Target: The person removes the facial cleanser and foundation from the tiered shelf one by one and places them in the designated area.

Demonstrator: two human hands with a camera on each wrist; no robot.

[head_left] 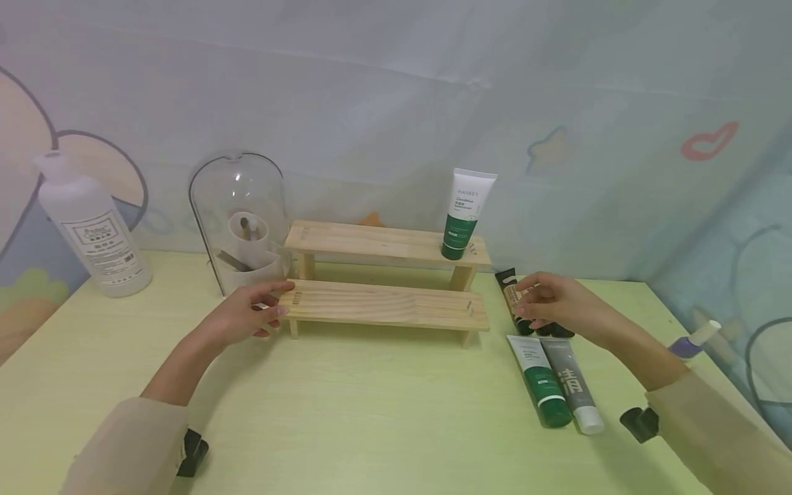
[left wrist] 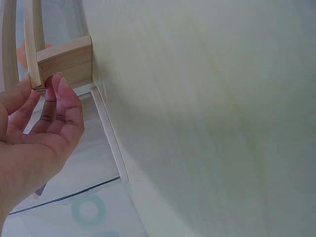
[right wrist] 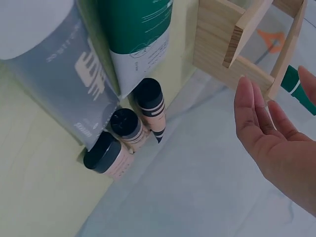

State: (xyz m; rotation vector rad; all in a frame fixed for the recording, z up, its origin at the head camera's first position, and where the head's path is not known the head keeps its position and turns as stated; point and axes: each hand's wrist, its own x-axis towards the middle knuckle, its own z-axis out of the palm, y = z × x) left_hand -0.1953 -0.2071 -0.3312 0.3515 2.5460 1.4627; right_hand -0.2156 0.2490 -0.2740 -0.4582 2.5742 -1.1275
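Observation:
A two-step wooden shelf stand stands near the back of the table. My left hand pinches the left end of its lower step, with thumb and fingers at the board's edge in the left wrist view. A white and green squeeze tube stands cap down on the upper step's right end. To the right of the stand, my right hand hovers with loosely bent fingers, holding nothing. Behind and below it lie several small black-capped tubes, partly hidden in the head view. Nearer lie another green and white tube and a grey tube.
Behind my left hand, a clear domed holder contains white cups with brushes. A large white bottle stands at the far left. A purple bottle with a white cap is by the right edge. A printed cloth hangs behind the table.

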